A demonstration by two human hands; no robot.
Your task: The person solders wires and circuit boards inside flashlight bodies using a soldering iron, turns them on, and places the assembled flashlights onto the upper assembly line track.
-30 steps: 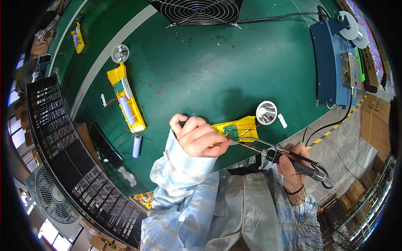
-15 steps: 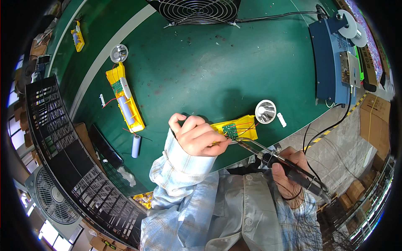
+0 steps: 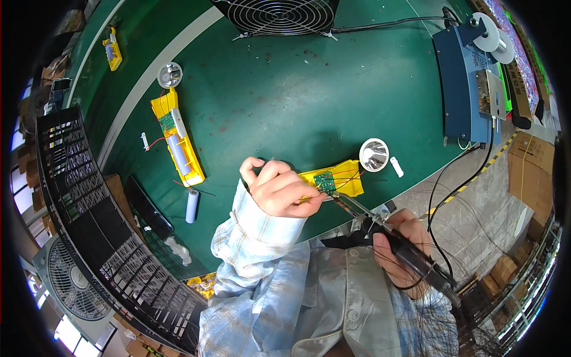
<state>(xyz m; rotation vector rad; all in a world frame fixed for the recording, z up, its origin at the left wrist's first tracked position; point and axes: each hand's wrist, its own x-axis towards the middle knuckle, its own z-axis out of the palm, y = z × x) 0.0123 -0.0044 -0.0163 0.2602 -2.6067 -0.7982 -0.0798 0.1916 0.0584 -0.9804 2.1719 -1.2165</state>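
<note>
In my right hand (image 3: 404, 244) is a black-handled soldering iron (image 3: 410, 253) with a thin metal feed tube alongside. Its tip points up and left, at the lower edge of a small green circuit board (image 3: 325, 182). That board sits in an open yellow flashlight housing (image 3: 351, 185), with red wires running toward a round silver reflector (image 3: 374, 155). My left hand (image 3: 279, 190) is closed over the housing's left end, thumb and forefinger pinched beside the board. What lies between those fingertips is hidden. Right of the reflector lies a small white part (image 3: 397, 167).
Another yellow housing (image 3: 189, 160) with board and battery lies left, near a loose blue cylindrical battery (image 3: 191, 206). A black fan (image 3: 279, 16) stands at the far edge. To the right is a blue soldering machine (image 3: 461, 83) with solder spools; a black rack (image 3: 113, 232) borders the left.
My right hand and the soldering iron have shifted a little to the left. The left hand stays closed in nearly the same place by the board.
</note>
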